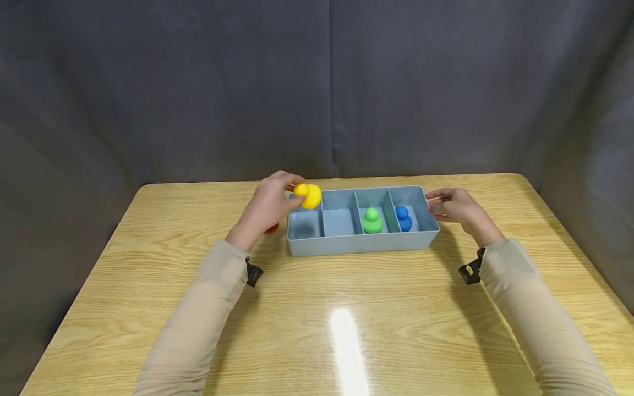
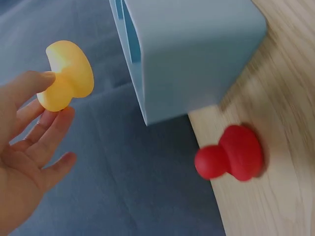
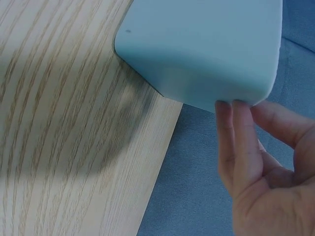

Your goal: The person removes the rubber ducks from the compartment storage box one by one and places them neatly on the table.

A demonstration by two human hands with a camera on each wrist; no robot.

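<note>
Yellow peg [image 1: 309, 195] sits pinched at the fingertips of the left hand [image 1: 269, 204], held in the air above the leftmost compartment of the tray [image 1: 356, 248], close over its far-left corner. In the left wrist view the fingers [image 2: 37, 83] grasp the peg by its narrow neck while the palm stays spread below it. That compartment shows only its grey floor, as does the second one. A green peg [image 1: 372, 220] stands in the third compartment and a blue peg [image 1: 404, 218] in the fourth, each clear of the dividers.

On the right, the right hand [image 1: 455, 207] rests against the tray's right end wall, straight fingers [image 3: 235, 132] touching the rounded corner without curling round it.

A red peg [image 2: 230, 153] lies on its side on the table [image 1: 346, 324], just beside the tray's left end wall and mostly hidden under the left hand in the head view. The tray lies towards the far side of the table, its long walls parallel to the far edge, with broad bare wood on its near side and to its left and right.
</note>
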